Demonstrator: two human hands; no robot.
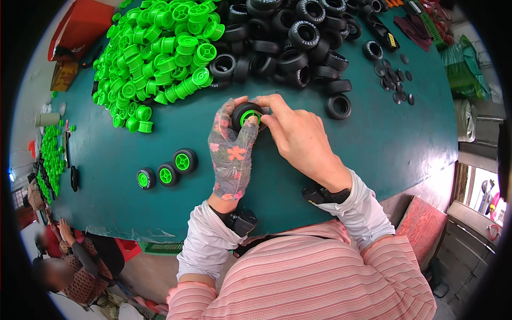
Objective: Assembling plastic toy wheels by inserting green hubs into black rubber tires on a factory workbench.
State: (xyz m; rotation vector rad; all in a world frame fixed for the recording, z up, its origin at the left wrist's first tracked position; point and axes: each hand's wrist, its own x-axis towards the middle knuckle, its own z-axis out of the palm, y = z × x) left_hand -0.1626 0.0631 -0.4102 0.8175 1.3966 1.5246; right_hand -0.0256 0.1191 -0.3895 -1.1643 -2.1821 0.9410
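Between my hands, above the middle of the green table, is a toy wheel [248,113]: a black tire around a bright green hub. My left hand [232,146], in a flowered fingerless glove, grips its left side, the thumb lying over the hub. My bare right hand [298,130] is closed at the wheel's right edge, fingers pressing on the rim; whether a small part sits under them is hidden. To the left, three assembled wheels [167,174] with green hubs rest in a slanting row on the table.
A heap of green hubs [154,58] fills the far left, beside a pile of black tires [290,42]. Dark discs [394,80] lie scattered at the far right of the green table [373,144]. At lower left, another person [80,261] is near more green parts [50,154].
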